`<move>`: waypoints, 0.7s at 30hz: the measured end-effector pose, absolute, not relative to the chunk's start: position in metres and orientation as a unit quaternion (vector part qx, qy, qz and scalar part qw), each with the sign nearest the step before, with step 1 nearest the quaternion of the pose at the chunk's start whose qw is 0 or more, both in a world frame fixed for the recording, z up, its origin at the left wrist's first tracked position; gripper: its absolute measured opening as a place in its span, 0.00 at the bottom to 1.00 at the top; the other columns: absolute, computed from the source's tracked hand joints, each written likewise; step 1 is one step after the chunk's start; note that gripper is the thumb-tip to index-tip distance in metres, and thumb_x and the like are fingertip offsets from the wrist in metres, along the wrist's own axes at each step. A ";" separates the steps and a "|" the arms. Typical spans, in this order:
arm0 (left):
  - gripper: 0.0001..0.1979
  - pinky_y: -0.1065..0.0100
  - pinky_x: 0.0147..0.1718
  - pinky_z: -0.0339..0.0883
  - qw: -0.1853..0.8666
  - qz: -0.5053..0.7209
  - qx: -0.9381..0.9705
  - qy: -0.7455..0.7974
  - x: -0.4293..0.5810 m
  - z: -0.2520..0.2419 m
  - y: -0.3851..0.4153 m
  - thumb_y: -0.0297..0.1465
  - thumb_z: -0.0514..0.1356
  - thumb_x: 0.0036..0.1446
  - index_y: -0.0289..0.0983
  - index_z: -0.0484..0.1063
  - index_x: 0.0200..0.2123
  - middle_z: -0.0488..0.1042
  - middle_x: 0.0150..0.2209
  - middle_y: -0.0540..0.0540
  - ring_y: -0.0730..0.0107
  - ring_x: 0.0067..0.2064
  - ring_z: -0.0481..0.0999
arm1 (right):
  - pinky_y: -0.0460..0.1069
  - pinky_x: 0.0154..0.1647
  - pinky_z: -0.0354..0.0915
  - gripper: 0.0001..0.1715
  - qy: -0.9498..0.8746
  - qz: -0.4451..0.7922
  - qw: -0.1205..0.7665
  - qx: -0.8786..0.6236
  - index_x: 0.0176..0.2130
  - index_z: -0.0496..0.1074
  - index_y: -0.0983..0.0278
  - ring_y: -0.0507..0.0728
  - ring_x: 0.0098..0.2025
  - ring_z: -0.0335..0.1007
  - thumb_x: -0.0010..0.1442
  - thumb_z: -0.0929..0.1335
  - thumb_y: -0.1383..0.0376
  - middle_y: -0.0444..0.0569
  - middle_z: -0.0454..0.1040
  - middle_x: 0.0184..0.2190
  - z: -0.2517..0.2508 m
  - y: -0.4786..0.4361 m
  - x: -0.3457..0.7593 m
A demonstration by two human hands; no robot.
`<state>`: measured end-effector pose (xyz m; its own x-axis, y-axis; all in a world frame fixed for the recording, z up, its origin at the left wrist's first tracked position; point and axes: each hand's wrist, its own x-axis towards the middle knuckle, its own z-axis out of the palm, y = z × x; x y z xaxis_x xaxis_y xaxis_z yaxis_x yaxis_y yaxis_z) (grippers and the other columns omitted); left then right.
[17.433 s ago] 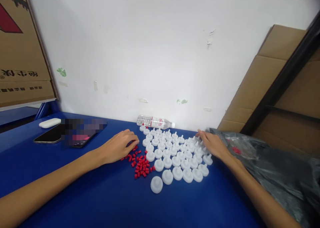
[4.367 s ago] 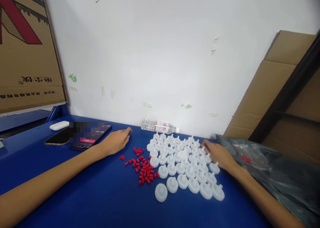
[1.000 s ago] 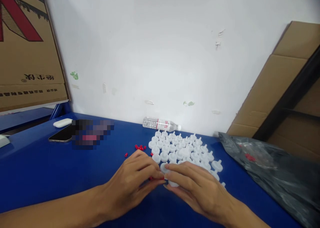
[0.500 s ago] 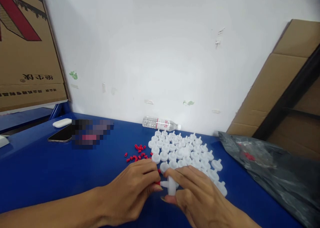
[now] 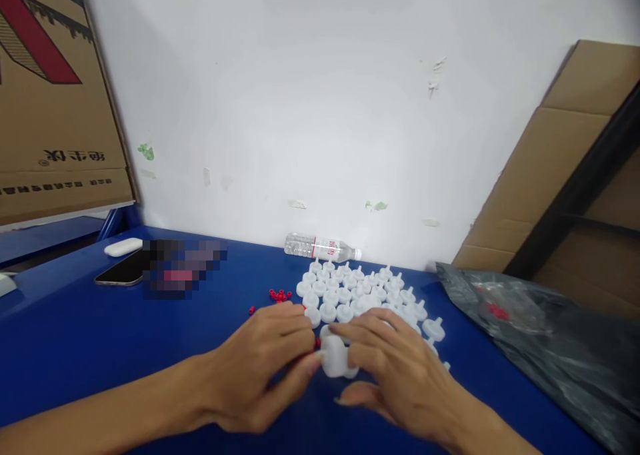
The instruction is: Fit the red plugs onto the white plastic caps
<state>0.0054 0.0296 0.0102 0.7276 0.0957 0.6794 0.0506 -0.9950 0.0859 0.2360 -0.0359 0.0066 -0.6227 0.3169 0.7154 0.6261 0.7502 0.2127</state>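
Between my hands is a white plastic disc piece (image 5: 334, 356), its broad round side now showing; its stem is hidden. My left hand (image 5: 267, 362) is closed, with thumb and forefinger pinched at the disc's left edge. My right hand (image 5: 400, 368) is open beside its right side, fingers over the disc and thumb apart below. Whether the right fingertips touch it is hard to tell. Behind my hands lies a spread of similar white stemmed discs (image 5: 344, 295). Small red caps (image 5: 280, 296) lie to the left of them, some hidden by my left hand.
A clear water bottle (image 5: 323, 247) lies against the wall. On the left of the blue table (image 5: 65, 328) are a phone (image 5: 123, 268), a white case (image 5: 123, 246) and a blurred-out item. A grey plastic bag (image 5: 550, 355) lies at right, near leaning cardboard (image 5: 535, 155).
The white disc has turned from edge-on to show its broad side. My right thumb and fingers have spread apart, off their pinch on it. The red cap at its stem no longer shows.
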 end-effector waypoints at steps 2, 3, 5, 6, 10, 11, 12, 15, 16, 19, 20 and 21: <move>0.14 0.64 0.29 0.56 0.005 0.372 0.925 0.072 -0.002 0.018 0.044 0.25 0.48 0.67 0.38 0.62 0.27 0.64 0.23 0.49 0.68 0.27 0.61 | 0.54 0.44 0.66 0.14 -0.868 -0.234 0.312 -0.307 0.48 0.67 0.66 0.56 0.38 0.73 0.72 0.62 0.58 0.51 0.78 0.38 0.012 -0.034 0.243; 0.15 0.64 0.28 0.54 -0.017 0.374 0.921 0.111 -0.007 0.022 0.054 0.25 0.48 0.67 0.39 0.60 0.25 0.62 0.22 0.50 0.68 0.26 0.60 | 0.54 0.41 0.64 0.12 -0.867 -0.242 0.291 -0.325 0.48 0.68 0.66 0.56 0.36 0.71 0.72 0.63 0.60 0.50 0.77 0.36 0.014 -0.034 0.246; 0.16 0.65 0.28 0.54 -0.069 0.347 0.908 0.225 -0.019 0.029 0.075 0.29 0.48 0.68 0.39 0.59 0.25 0.63 0.23 0.49 0.68 0.26 0.61 | 0.53 0.36 0.58 0.10 -0.866 -0.262 0.246 -0.348 0.45 0.70 0.65 0.56 0.31 0.67 0.71 0.64 0.62 0.47 0.74 0.30 0.014 -0.033 0.252; 0.15 0.65 0.28 0.54 -0.103 0.316 0.897 0.291 -0.024 0.031 0.085 0.31 0.48 0.67 0.38 0.60 0.26 0.66 0.24 0.48 0.67 0.27 0.63 | 0.53 0.35 0.56 0.10 -0.866 -0.269 0.227 -0.354 0.43 0.71 0.65 0.56 0.30 0.66 0.71 0.64 0.62 0.45 0.72 0.28 0.013 -0.033 0.255; 0.15 0.65 0.26 0.50 -0.178 0.159 0.877 0.417 -0.040 0.030 0.119 0.35 0.48 0.66 0.38 0.65 0.27 0.73 0.26 0.45 0.63 0.25 0.69 | 0.53 0.37 0.52 0.13 -0.874 -0.258 0.198 -0.363 0.36 0.71 0.63 0.55 0.30 0.62 0.72 0.62 0.62 0.44 0.68 0.25 0.002 -0.031 0.257; 0.15 0.65 0.26 0.50 -0.177 0.136 0.882 0.416 -0.042 0.028 0.124 0.35 0.49 0.66 0.38 0.66 0.27 0.74 0.26 0.44 0.62 0.25 0.71 | 0.52 0.37 0.52 0.15 -0.877 -0.250 0.195 -0.361 0.34 0.70 0.62 0.55 0.29 0.62 0.72 0.62 0.63 0.44 0.68 0.24 -0.001 -0.030 0.256; 0.15 0.65 0.26 0.51 -0.174 0.117 0.887 0.412 -0.043 0.025 0.128 0.35 0.50 0.65 0.38 0.67 0.27 0.75 0.26 0.43 0.61 0.26 0.72 | 0.52 0.38 0.52 0.16 -0.881 -0.241 0.194 -0.357 0.32 0.69 0.62 0.54 0.29 0.61 0.72 0.61 0.64 0.43 0.67 0.24 -0.003 -0.030 0.254; 0.16 0.65 0.27 0.56 -0.169 0.072 0.894 0.408 -0.044 0.018 0.133 0.35 0.50 0.65 0.37 0.69 0.27 0.78 0.28 0.40 0.57 0.28 0.76 | 0.51 0.38 0.52 0.18 -0.889 -0.209 0.203 -0.353 0.31 0.67 0.62 0.53 0.28 0.61 0.73 0.60 0.64 0.42 0.67 0.23 -0.007 -0.031 0.248; 0.16 0.64 0.28 0.57 -0.169 0.064 0.894 0.411 -0.044 0.017 0.133 0.35 0.49 0.66 0.37 0.70 0.28 0.78 0.29 0.39 0.56 0.29 0.77 | 0.51 0.38 0.53 0.18 -0.892 -0.197 0.206 -0.351 0.32 0.68 0.62 0.53 0.29 0.62 0.74 0.60 0.63 0.42 0.68 0.24 -0.007 -0.032 0.247; 0.18 0.63 0.30 0.59 -0.173 0.055 0.887 0.425 -0.045 0.017 0.134 0.37 0.47 0.69 0.36 0.71 0.33 0.79 0.32 0.38 0.53 0.32 0.79 | 0.51 0.40 0.54 0.17 -0.898 -0.162 0.207 -0.352 0.37 0.71 0.62 0.53 0.30 0.66 0.75 0.60 0.60 0.42 0.71 0.26 -0.005 -0.035 0.244; 0.18 0.63 0.31 0.60 -0.173 0.054 0.884 0.430 -0.045 0.018 0.134 0.38 0.46 0.69 0.36 0.71 0.34 0.79 0.33 0.37 0.52 0.33 0.79 | 0.51 0.41 0.55 0.17 -0.899 -0.153 0.203 -0.358 0.39 0.72 0.61 0.53 0.31 0.67 0.74 0.60 0.58 0.42 0.71 0.26 -0.004 -0.037 0.244; 0.18 0.62 0.31 0.60 -0.173 0.054 0.882 0.435 -0.046 0.020 0.134 0.38 0.46 0.70 0.36 0.71 0.35 0.79 0.33 0.37 0.51 0.33 0.79 | 0.51 0.43 0.56 0.17 -0.898 -0.144 0.196 -0.366 0.40 0.73 0.61 0.54 0.31 0.68 0.74 0.60 0.56 0.42 0.72 0.27 -0.004 -0.038 0.244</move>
